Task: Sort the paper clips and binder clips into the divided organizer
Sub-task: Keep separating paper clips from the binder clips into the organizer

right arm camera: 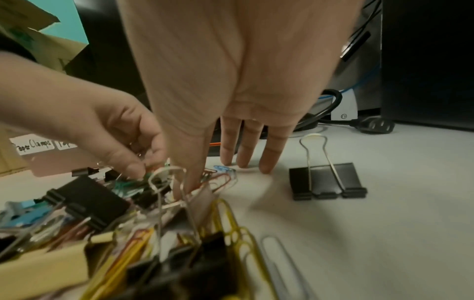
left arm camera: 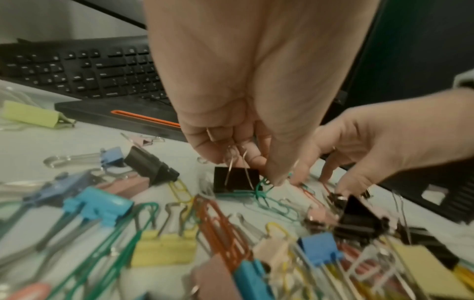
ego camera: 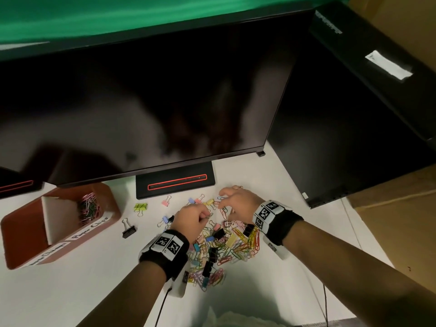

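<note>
A mixed pile of coloured paper clips and binder clips [ego camera: 226, 244] lies on the white desk. My left hand [left arm camera: 251, 168] hovers at the pile's far edge. Its curled fingers hold the wire handles of a black binder clip [left arm camera: 236, 182], which has green paper clips [left arm camera: 264, 194] tangled at its base. My right hand [right arm camera: 215, 178] is just to the right, with straight fingertips [right arm camera: 242, 164] touching the desk and the thumb in the pile. The brown divided organizer [ego camera: 113, 208] sits at the left, with paper clips [ego camera: 89, 208] in its far compartment.
Loose binder clips lie between the pile and the organizer: black [ego camera: 129, 231], green [ego camera: 140, 207], pink [ego camera: 166, 202]. A large black binder clip [right arm camera: 325, 180] lies right of my right hand. Behind are a monitor [ego camera: 141, 102], its stand base [ego camera: 175, 182] and a black computer case [ego camera: 354, 126].
</note>
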Available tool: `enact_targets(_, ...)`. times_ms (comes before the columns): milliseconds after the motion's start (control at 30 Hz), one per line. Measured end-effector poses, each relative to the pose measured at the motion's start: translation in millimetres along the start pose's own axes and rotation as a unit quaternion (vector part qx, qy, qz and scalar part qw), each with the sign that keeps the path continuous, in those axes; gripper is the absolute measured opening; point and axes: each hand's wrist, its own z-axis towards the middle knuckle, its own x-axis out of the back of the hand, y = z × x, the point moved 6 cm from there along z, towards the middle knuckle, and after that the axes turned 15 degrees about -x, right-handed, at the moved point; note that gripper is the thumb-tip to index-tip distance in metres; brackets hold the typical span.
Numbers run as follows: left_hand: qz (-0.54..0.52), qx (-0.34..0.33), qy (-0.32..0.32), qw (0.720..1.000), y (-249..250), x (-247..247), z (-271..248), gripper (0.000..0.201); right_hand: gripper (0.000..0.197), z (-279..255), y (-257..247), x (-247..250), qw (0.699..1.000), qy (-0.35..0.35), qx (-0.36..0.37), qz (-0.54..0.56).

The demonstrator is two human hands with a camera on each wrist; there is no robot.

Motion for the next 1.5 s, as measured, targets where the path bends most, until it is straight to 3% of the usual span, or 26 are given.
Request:
enact_targets(167, -0.088, 0.032, 0.075, 0.993, -4, 25, -2, 0.009, 0.019, -3, 4, 0, 0.999, 0.005, -0.001, 0.046)
enact_targets(400, -0.084, 0.014, 0.125, 0.989, -7, 52, -6, 0.005, 0.016, -4, 6, 4, 0.994, -0.005, -0.061, 0.092)
enact_targets(500, -0.096, 0.005, 0.087, 0.992, -2, 47, -12, 0.003, 0.025, -6, 10, 3, 0.985, -0.024, -0.095, 0.144)
enact_targets(633, -0.040, 0.032, 0.020, 0.998, -9, 23, -23, 0.012, 0.025, -5, 9, 4, 0.989, -0.028, -0.097, 0.110)
enact_targets(767, 0.006, 0.089, 0.018, 0.996, -20, 7, -26, 0.022, 0.023, -5, 12, 2, 0.986, -0.021, -0.102, 0.129)
enact_targets(867, 0.043, 0.095, 0.024, 0.994, -20, 4, -20, 0.023, 0.021, -3, 15, 7, 0.982, 0.004, -0.099, 0.162)
enact_targets(1033, 0.088, 0.075, 0.031, 0.993, -12, 5, -10, 0.014, 0.017, 4, 3, 15, 0.980, 0.048, -0.087, 0.172)
enact_targets(1400, 0.087, 0.012, 0.007, 0.996, -10, -4, -7, 0.013, 0.031, 19, -26, -3, 0.990, -0.044, -0.125, 0.056)
enact_targets(1500, 0.064, -0.005, -0.004, 0.998, -11, -4, -8, 0.017, 0.031, 18, -27, -6, 0.989, -0.038, -0.131, 0.052)
